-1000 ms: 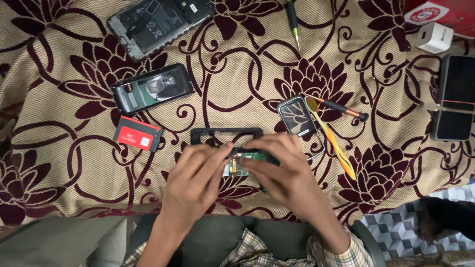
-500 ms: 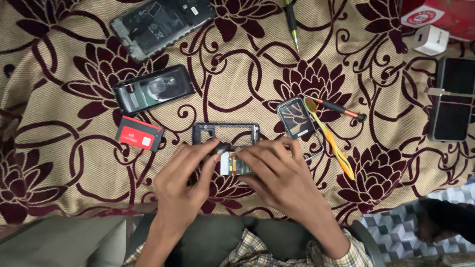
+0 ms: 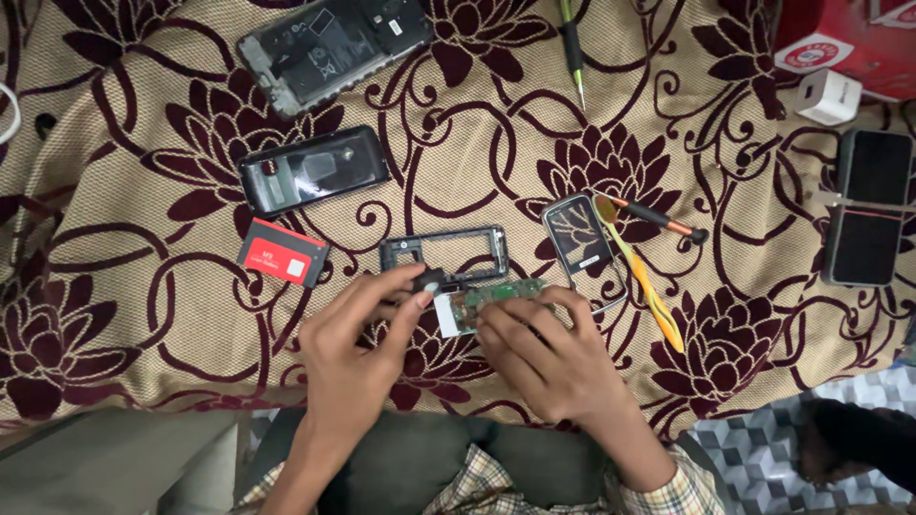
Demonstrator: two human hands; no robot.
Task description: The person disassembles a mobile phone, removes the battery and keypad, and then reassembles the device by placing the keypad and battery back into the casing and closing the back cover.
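- Currently, small green circuit board point(image 3: 496, 300) is sitting between both hands, just below the empty black phone frame point(image 3: 444, 253), over the floral cloth point(image 3: 143, 315).
- Left hand point(image 3: 358, 358) is pinching a small dark part at the board's left end.
- Right hand point(image 3: 553, 358) is gripping the board from below, fingers curled on it.
- Cracked phone panel point(image 3: 577, 234) and yellow pry tool point(image 3: 649, 286) are lying just right.
- Red battery point(image 3: 282, 253) is lying left; black back cover point(image 3: 313, 172) above it.
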